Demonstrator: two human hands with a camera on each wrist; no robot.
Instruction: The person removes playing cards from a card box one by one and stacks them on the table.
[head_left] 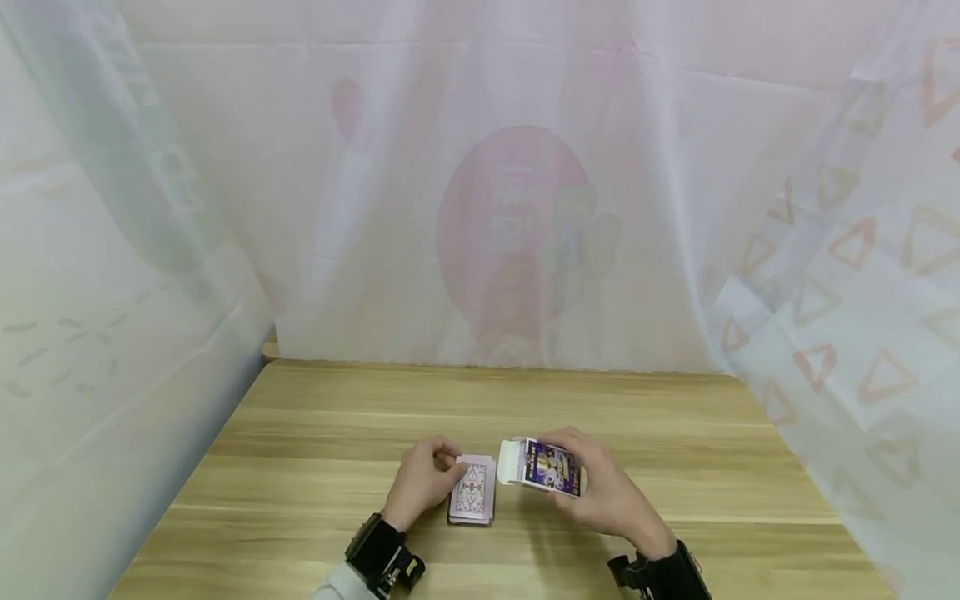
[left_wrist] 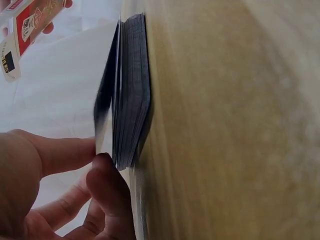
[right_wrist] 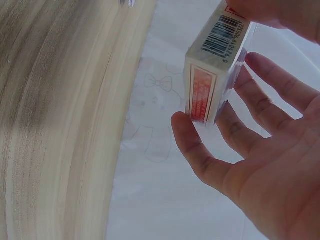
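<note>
Deck: we see the stack of cards (head_left: pixel 472 490) lying flat on the bench (head_left: pixel 315 433), face down, toward the near edge and about midway along it; patterned pink-and-white backs up.
Left hand: our left hand (head_left: pixel 422 483) sits at the deck's left side, its grip pinching the top card or cards. In the left wrist view thumb and fingertip (left_wrist: pixel 107 172) lift the upper cards off the rest at one end, likely to peel them away.
Deck look: edges squared but slightly fanned at the top; a thick pack.
Card box: our right hand (head_left: pixel 600 492) holds the card box (head_left: pixel 543 467) off the bench, just right of the deck, flap open toward it.
Right grip: fingers curled round the box, thumb on one face, barcode end showing (right_wrist: pixel 220 35).
Why so: we judge the box is kept aloft, mouth ready beside the cards.
</note>
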